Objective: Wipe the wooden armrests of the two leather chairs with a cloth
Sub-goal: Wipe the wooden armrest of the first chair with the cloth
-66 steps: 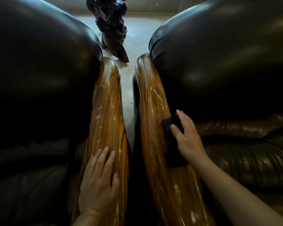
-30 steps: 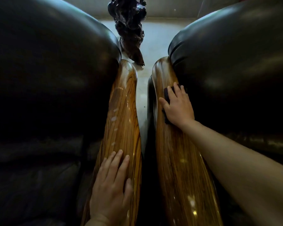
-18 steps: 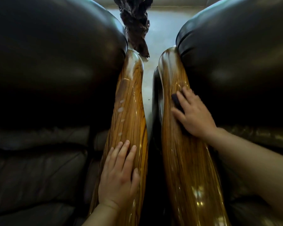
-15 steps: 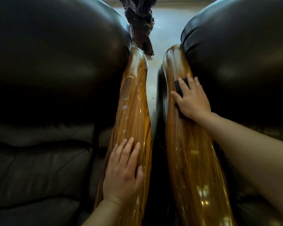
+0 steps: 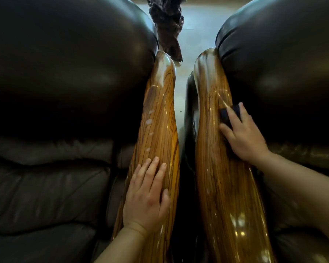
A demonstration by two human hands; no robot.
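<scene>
Two glossy striped wooden armrests run side by side up the middle of the view. The left armrest [image 5: 158, 118] carries a few pale smudges. My left hand [image 5: 146, 198] lies flat on its near part with the fingers slightly spread and nothing in it. On the right armrest [image 5: 213, 103], my right hand [image 5: 243, 137] presses a dark cloth [image 5: 227, 115] against the inner edge by the leather cushion. Most of the cloth is hidden under my fingers.
The dark leather chair on the left [image 5: 65, 73] and the one on the right [image 5: 285, 59] bulge over the armrests. A narrow gap of pale floor [image 5: 180, 95] runs between the armrests. A dark gnarled wooden object [image 5: 167, 25] stands on the floor beyond.
My right hand slid the cloth up the right armrest, then back toward me, and now sits lower than half a second ago. My left hand has stayed on the left armrest.
</scene>
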